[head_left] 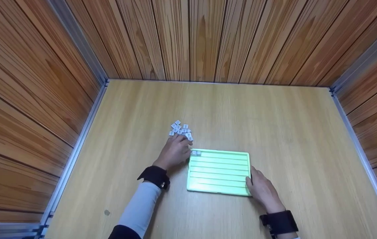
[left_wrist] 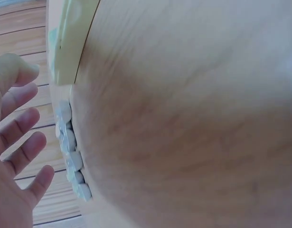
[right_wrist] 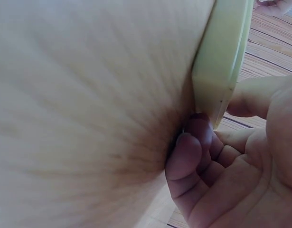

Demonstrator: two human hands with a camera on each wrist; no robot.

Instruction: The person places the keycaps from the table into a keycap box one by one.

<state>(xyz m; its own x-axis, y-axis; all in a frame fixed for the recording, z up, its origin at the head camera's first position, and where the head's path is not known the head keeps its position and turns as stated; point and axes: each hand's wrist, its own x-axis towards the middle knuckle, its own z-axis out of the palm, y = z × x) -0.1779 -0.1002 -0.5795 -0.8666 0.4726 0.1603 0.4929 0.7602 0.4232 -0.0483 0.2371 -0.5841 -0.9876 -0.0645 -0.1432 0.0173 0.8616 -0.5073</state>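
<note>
A light green tray (head_left: 220, 171) with several ridged rows lies on the table. Two small white tiles (head_left: 196, 153) sit side by side in its top row at the left end. My right hand (head_left: 264, 189) holds the tray's right edge, thumb over the rim and fingers curled at its side. Just off the tray's upper left corner, my left hand (head_left: 174, 151) hovers near a loose group of white tiles (head_left: 177, 127). In the left wrist view the fingers (left_wrist: 24, 122) are spread and loosely bent, with no tile between them. Marks on the tiles are too small to read.
Wood-plank walls (head_left: 205, 39) enclose the table (head_left: 291, 132) at the back and both sides, with grey metal strips along the edges. A small dark spot (head_left: 107, 212) marks the tabletop at the front left. Black bands (head_left: 156, 177) circle both wrists.
</note>
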